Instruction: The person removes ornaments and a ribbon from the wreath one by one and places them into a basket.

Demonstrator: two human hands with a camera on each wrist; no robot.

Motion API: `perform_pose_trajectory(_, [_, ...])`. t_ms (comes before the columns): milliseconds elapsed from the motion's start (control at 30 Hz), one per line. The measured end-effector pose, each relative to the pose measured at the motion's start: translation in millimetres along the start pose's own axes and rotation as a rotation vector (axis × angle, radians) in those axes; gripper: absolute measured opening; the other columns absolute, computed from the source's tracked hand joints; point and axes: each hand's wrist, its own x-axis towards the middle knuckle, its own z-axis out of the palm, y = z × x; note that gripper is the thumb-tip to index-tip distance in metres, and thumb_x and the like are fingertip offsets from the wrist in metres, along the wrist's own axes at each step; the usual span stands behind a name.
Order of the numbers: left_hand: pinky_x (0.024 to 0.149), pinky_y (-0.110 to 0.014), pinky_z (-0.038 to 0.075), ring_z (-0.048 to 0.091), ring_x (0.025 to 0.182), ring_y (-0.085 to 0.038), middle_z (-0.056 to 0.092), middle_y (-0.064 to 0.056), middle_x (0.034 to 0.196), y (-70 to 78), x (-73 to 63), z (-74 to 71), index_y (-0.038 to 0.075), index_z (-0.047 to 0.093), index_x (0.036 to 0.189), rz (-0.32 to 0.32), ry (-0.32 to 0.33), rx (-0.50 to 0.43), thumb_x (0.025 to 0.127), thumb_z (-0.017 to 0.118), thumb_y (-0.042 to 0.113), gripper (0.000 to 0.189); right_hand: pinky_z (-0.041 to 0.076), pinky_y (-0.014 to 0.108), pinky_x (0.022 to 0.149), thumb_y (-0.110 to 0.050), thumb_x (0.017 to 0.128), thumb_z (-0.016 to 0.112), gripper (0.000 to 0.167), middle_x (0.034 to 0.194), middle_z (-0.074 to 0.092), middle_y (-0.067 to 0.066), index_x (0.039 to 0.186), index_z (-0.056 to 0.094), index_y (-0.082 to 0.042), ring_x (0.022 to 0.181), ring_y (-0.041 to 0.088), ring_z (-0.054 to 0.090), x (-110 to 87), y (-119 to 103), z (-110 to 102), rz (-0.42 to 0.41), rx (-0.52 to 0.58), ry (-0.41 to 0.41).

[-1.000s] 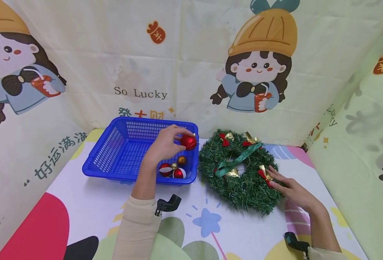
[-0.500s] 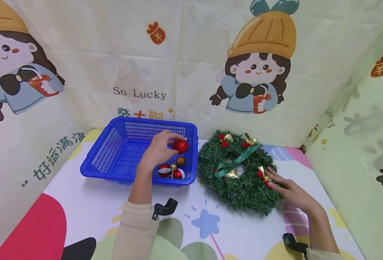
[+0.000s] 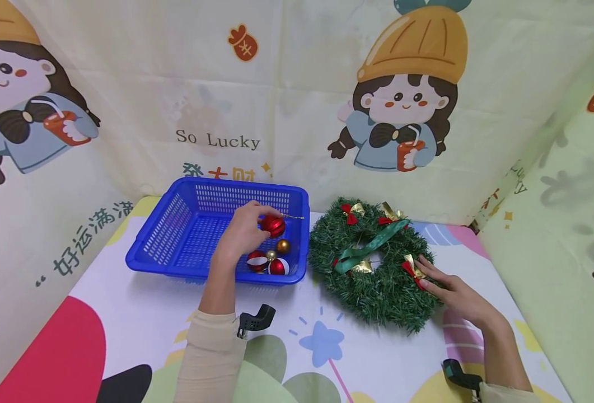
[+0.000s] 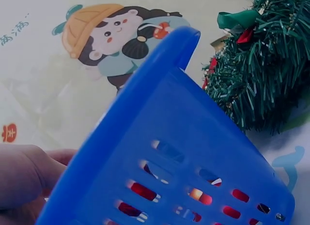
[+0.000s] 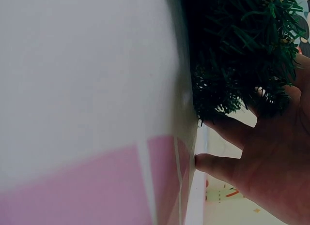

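Observation:
My left hand (image 3: pixel 241 232) pinches a shiny red Christmas ball (image 3: pixel 274 226) over the right part of the blue plastic basket (image 3: pixel 216 196). A gold hanging loop sticks out to the right of the ball. Below it in the basket lie red-and-white balls (image 3: pixel 278 267) and a gold-brown ball (image 3: pixel 283 246). In the left wrist view the basket wall (image 4: pixel 140 123) hides most of the hand (image 4: pixel 24 176). My right hand (image 3: pixel 460 299) rests with extended fingers on the right side of a green wreath (image 3: pixel 387 302), by a red-and-gold bow (image 3: pixel 414 273).
A green ribbon (image 3: pixel 372 246) lies across the wreath's centre, with more bows around the ring. Wreath and basket sit side by side on a patterned tablecloth (image 3: pixel 322 344). A printed cloth backdrop (image 3: pixel 297 112) rises behind and at both sides.
My left hand has moved the red ball leftward and slightly lower over the basket, away from its right rim. The right hand stays on the wreath.

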Motion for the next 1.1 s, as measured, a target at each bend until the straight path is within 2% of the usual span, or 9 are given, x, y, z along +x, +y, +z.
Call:
perform_pose_trajectory(167, [0.097, -0.049, 0.058, 0.054, 0.123, -0.035, 0.057, -0.012, 0.127, -2.2, 0.7, -1.4, 0.02, 0.072, 0.132, -0.005, -0.006, 0.025, 0.093, 0.066, -0.006, 0.047, 0.016, 0.074, 0.117, -0.028, 0.109, 0.054, 0.059, 0.175, 0.008, 0.01, 0.163, 0.034, -0.015, 0.156, 0.054, 0.003, 0.2, 0.3, -0.1, 0.002, -0.008, -0.002])
perform_pose_trajectory(200, [0.097, -0.048, 0.058, 0.054, 0.122, -0.034, 0.057, -0.013, 0.125, -2.3, 1.0, -1.7, 0.019, 0.073, 0.131, -0.003, -0.006, 0.03, 0.092, 0.066, -0.007, 0.047, 0.019, 0.063, 0.123, -0.028, 0.109, 0.054, 0.059, 0.175, 0.008, 0.01, 0.163, 0.034, -0.015, 0.156, 0.054, 0.003, -0.2, 0.3, -0.1, -0.001, -0.009, 0.0])
perform_pose_trajectory(300, [0.097, -0.047, 0.057, 0.054, 0.121, -0.034, 0.057, -0.014, 0.124, -3.4, 1.3, -2.8, 0.018, 0.074, 0.13, -0.008, -0.009, 0.043, 0.091, 0.064, -0.009, 0.048, 0.018, 0.067, 0.121, -0.028, 0.109, 0.054, 0.059, 0.175, 0.008, 0.01, 0.164, 0.034, -0.015, 0.156, 0.054, 0.003, -0.7, -0.6, -0.7, 0.001, -0.008, 0.001])
perform_pose_trajectory(400, [0.095, -0.046, 0.057, 0.056, 0.118, -0.034, 0.058, -0.015, 0.124, -4.8, 1.1, -3.5, 0.016, 0.075, 0.129, -0.015, -0.017, 0.05, 0.091, 0.063, -0.01, 0.048, 0.02, 0.061, 0.123, -0.029, 0.109, 0.054, 0.06, 0.176, 0.008, 0.009, 0.164, 0.033, -0.016, 0.157, 0.053, 0.004, -1.2, -1.3, -1.5, 0.008, -0.021, 0.002])
perform_pose_trajectory(433, [0.096, -0.046, 0.057, 0.056, 0.117, -0.034, 0.058, -0.015, 0.124, -5.1, 0.9, -3.6, 0.016, 0.075, 0.129, -0.022, -0.022, 0.054, 0.091, 0.062, -0.011, 0.048, 0.017, 0.072, 0.117, -0.029, 0.109, 0.054, 0.06, 0.176, 0.007, 0.009, 0.164, 0.033, -0.016, 0.157, 0.053, 0.004, -1.2, -1.5, -1.5, 0.012, -0.021, 0.002])
perform_pose_trajectory(600, [0.103, -0.05, 0.055, 0.054, 0.122, -0.036, 0.058, -0.017, 0.127, -7.6, 0.2, -3.5, 0.015, 0.075, 0.128, -0.059, -0.049, 0.068, 0.09, 0.06, -0.013, 0.049, 0.016, 0.08, 0.112, -0.028, 0.109, 0.054, 0.06, 0.175, 0.008, 0.013, 0.163, 0.034, -0.013, 0.156, 0.055, 0.003, -0.7, -2.3, 0.4, 0.007, -0.015, 0.002])
perform_pose_trajectory(833, [0.105, -0.052, 0.054, 0.051, 0.129, -0.038, 0.057, -0.019, 0.138, -10.8, -0.4, -2.8, 0.014, 0.075, 0.127, -0.084, -0.06, 0.067, 0.091, 0.06, -0.015, 0.049, 0.02, 0.06, 0.122, -0.029, 0.109, 0.054, 0.059, 0.175, 0.009, 0.011, 0.163, 0.035, -0.015, 0.156, 0.054, 0.006, -0.6, -2.7, 0.8, 0.007, -0.035, 0.009])
perform_pose_trajectory(1000, [0.105, -0.053, 0.054, 0.052, 0.127, -0.037, 0.057, -0.019, 0.14, -11.0, -1.4, -0.8, 0.015, 0.076, 0.127, -0.122, -0.08, 0.07, 0.092, 0.058, -0.015, 0.049, 0.016, 0.079, 0.113, -0.028, 0.109, 0.055, 0.06, 0.175, 0.008, 0.013, 0.163, 0.035, -0.014, 0.156, 0.055, 0.004, -0.4, -1.4, 0.9, 0.009, -0.009, 0.007])
perform_pose_trajectory(1100, [0.104, -0.052, 0.055, 0.055, 0.123, -0.036, 0.059, -0.019, 0.137, -10.9, -1.5, 0.9, 0.014, 0.075, 0.127, -0.133, -0.089, 0.074, 0.092, 0.057, -0.014, 0.049, 0.015, 0.08, 0.112, -0.028, 0.109, 0.055, 0.06, 0.175, 0.008, 0.013, 0.163, 0.035, -0.014, 0.156, 0.055, 0.004, -0.5, -0.4, 1.5, 0.012, -0.002, 0.006])
